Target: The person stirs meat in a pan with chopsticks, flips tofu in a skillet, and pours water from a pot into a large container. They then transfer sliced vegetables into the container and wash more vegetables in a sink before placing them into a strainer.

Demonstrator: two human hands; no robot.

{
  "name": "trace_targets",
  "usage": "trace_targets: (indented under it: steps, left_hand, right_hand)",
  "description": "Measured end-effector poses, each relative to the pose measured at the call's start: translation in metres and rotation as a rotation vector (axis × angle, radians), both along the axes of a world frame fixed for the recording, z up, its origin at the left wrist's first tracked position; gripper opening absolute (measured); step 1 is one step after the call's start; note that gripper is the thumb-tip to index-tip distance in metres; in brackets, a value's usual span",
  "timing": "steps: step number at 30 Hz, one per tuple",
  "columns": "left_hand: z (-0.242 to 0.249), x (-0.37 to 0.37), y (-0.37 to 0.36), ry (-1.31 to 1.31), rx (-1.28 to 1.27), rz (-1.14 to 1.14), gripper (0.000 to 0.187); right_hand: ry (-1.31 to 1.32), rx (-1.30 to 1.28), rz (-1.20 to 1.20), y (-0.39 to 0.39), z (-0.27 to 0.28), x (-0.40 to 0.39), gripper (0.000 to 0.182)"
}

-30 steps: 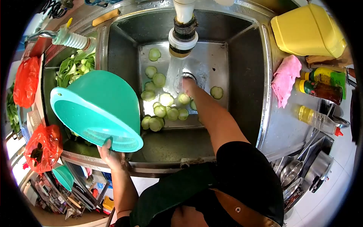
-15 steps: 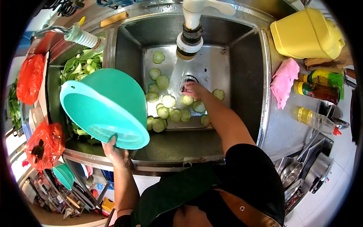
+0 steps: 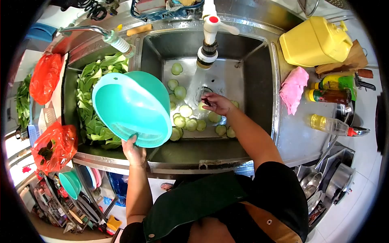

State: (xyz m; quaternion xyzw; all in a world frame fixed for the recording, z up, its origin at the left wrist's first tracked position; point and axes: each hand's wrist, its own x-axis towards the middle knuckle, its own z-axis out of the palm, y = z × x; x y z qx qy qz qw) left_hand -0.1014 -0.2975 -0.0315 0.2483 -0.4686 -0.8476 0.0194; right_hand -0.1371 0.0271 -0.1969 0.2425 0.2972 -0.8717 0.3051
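Observation:
My left hand grips the lower rim of a turquoise colander, which is tilted on its side over the divider between two sink basins. In the right basin, my right hand pinches a small dark object near the drain. Water runs from the faucet beside that hand. Several pale green vegetable slices lie on the basin floor around it. The colander hides part of the left basin, where leafy greens are piled.
A pink cloth, a yellow jug and several bottles occupy the right counter. Red plastic bags sit at the left. A spring-necked tap overhangs the left basin, and a wooden block lies on the back ledge.
My right hand has lifted from the drain, and the dark object now shows between its fingers. The view has shifted, and the colander remains tilted in my left hand.

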Motion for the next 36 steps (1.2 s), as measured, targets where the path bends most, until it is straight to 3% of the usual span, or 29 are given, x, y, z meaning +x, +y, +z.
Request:
trace_targets:
  steps: [8,12,17,20,24,30,32,36]
  left_hand:
    - [-0.001,-0.001,-0.004,-0.005,0.055,-0.033,0.055]
    - [0.002,-0.001,-0.004,-0.021,0.051,-0.044,0.054]
    - [0.000,-0.002,-0.005,-0.032,0.045,-0.058,0.052]
    - [0.000,-0.002,-0.005,-0.015,0.065,-0.086,0.051]
    - [0.005,-0.003,-0.004,-0.042,0.077,-0.057,0.051]
    - [0.033,0.017,-0.009,-0.040,0.160,-0.056,0.055]
    - [0.044,0.023,-0.015,-0.002,0.211,-0.074,0.055]
    - [0.063,0.035,-0.033,0.034,0.207,-0.051,0.056]
  right_hand:
    - [0.063,-0.166,-0.066,0.009,0.074,-0.001,0.037]
    - [0.080,-0.236,-0.096,0.010,0.100,-0.002,0.037]
    - [0.315,-0.038,-0.007,0.009,0.116,0.003,0.036]
    - [0.137,0.034,0.000,0.007,0.130,0.007,0.031]
    - [0.167,-0.007,-0.128,0.002,0.143,0.010,0.026]
    - [0.146,-0.244,-0.248,0.005,0.161,0.013,0.031]
    - [0.200,-0.576,-0.118,0.009,0.158,0.012,0.030]
    - [0.139,-0.520,-0.072,-0.014,0.177,0.014,0.031]
